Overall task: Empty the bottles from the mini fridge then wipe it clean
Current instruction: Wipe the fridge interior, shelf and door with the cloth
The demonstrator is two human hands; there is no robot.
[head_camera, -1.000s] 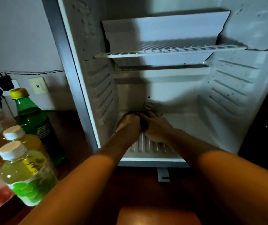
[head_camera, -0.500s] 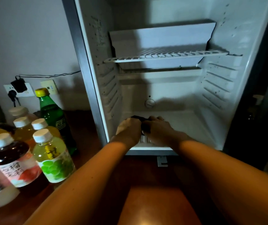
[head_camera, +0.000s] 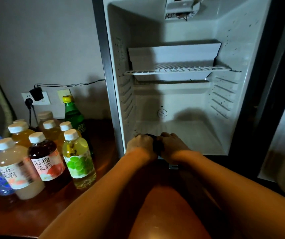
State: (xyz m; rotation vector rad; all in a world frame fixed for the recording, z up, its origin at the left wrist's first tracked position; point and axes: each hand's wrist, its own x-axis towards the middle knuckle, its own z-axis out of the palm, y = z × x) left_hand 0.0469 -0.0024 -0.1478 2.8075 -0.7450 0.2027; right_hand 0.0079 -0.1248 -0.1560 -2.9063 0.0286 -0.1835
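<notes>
Head view: mini fridge (head_camera: 181, 94) standing open and bare of bottles, wire shelf (head_camera: 176, 69) empty, dark specks dotting both side walls. Left hand (head_camera: 140, 144) and right hand (head_camera: 172, 144) pressed side by side at the front edge of the fridge floor, both grips clenched on a dark object (head_camera: 157, 145), probably a wiping cloth, though too dim to confirm. Bottles (head_camera: 48, 149) grouped on the wooden floor (head_camera: 103, 169) just beside the fridge's left edge, tall green bottle (head_camera: 73, 114) nearest the wall. Emptying apparently finished; wiping likely under way. Risks from here: left elbow swinging back into the closely packed bottles and toppling several; specks on walls and upper shelf missed in poor light; outlet (head_camera: 34, 98) and cable close behind the bottles, exposed to any spill.
</notes>
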